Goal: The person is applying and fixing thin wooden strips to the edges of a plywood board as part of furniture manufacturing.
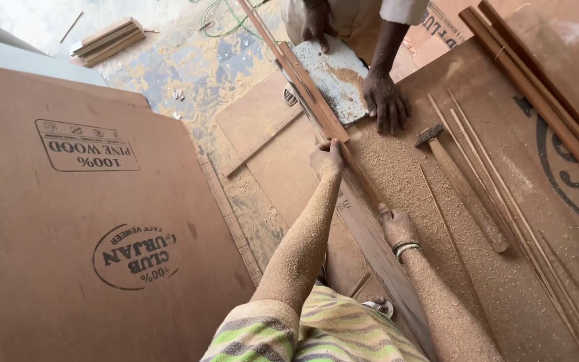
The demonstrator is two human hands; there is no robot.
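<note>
Hammer (pixel 467 191) lies right of the long strip (pixel 363 221), apparently on sawdust.

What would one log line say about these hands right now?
left hand: pressing on long wood strip | right hand: gripping same strip | hammer: lying on sawdust | other person's hand: flat beside saw plate

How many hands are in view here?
4. The wearer's left hand and right hand press on the long wooden strip; a co-worker's hand rests on the sawdust-covered board, another higher up.
</note>
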